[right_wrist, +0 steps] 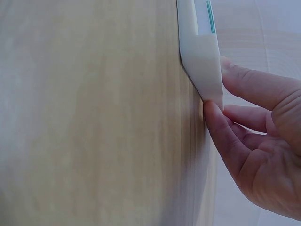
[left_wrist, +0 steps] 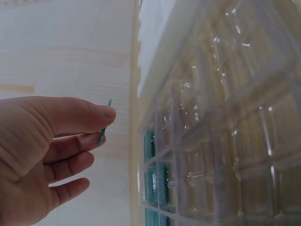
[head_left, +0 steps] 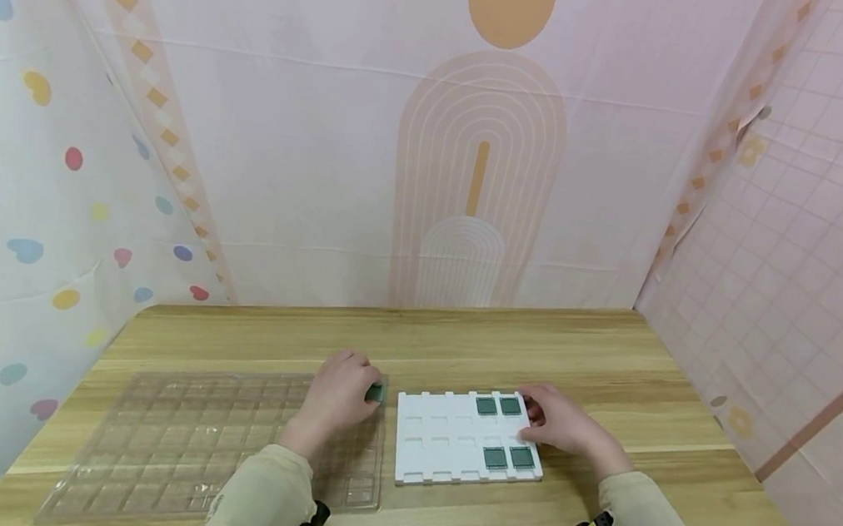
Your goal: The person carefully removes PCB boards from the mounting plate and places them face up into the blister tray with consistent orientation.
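Head view: the left hand (head_left: 337, 400) pinches a green chip (head_left: 376, 392) above the clear tray (head_left: 172, 442), beside the white tray (head_left: 451, 445); the right hand (head_left: 565, 426) steadies that tray's edge.

Left wrist: thumb and fingers (left_wrist: 82, 115) pinch the chip edge-on.

Right wrist: fingers (right_wrist: 221, 127) lightly curled against the tray's corner, probably bracing it.

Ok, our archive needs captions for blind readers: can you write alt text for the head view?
A person's left hand pinches a small green chip above a clear plastic tray, while the right hand rests on the edge of a white tray holding four green chips. Both trays lie side by side on a wooden table.
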A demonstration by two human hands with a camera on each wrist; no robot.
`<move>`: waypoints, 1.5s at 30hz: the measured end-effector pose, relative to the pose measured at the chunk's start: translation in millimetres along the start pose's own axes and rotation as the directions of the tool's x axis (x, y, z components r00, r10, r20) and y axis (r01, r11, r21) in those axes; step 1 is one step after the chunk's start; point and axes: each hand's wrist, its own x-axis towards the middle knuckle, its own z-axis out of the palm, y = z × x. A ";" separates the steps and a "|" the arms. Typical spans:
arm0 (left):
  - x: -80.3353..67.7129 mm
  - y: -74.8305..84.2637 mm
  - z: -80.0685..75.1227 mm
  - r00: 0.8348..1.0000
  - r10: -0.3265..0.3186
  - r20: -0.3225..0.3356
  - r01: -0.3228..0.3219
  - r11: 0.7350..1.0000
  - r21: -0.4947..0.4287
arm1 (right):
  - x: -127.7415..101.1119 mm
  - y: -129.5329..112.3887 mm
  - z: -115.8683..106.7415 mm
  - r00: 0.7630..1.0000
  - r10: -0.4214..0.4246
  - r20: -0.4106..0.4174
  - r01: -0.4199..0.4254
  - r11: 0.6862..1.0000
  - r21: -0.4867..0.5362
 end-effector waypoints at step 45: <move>-1.5 -7.0 16.0 0.985 -0.061 0.164 0.063 0.998 -0.005 | -1.2 -0.8 -0.4 1.000 -0.006 -0.009 0.007 1.000 0.013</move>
